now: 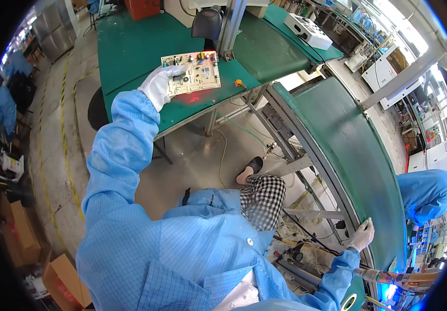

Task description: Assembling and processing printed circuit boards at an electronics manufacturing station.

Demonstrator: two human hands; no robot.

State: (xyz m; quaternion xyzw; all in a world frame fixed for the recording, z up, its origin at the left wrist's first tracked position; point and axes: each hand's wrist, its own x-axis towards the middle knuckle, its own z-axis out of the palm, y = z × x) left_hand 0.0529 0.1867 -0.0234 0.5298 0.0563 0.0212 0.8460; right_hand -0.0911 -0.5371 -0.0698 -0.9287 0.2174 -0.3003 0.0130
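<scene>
My left hand [156, 88], in a white glove, grips the left edge of a cream printed circuit board [210, 79]. The thumb lies over the board's face, among small components. It is held above the green tabletop, under a dark scanner [207, 23] on a stand. A red light patch [195, 99] falls on the tabletop just below the board. Far to the right, my right hand [362, 236], also gloved, rests at the near edge of a green conveyor belt [355, 150]. Its fingers reach out over the edge, and I see nothing held in them.
A metal post [231, 28] rises beside the scanner. A small orange-yellow item [239, 83] lies near the table corner. Cables hang below the conveyor frame. At the far right a person in a blue coat [425, 194] bends beside the belt. Cardboard boxes [65, 280] stand lower left.
</scene>
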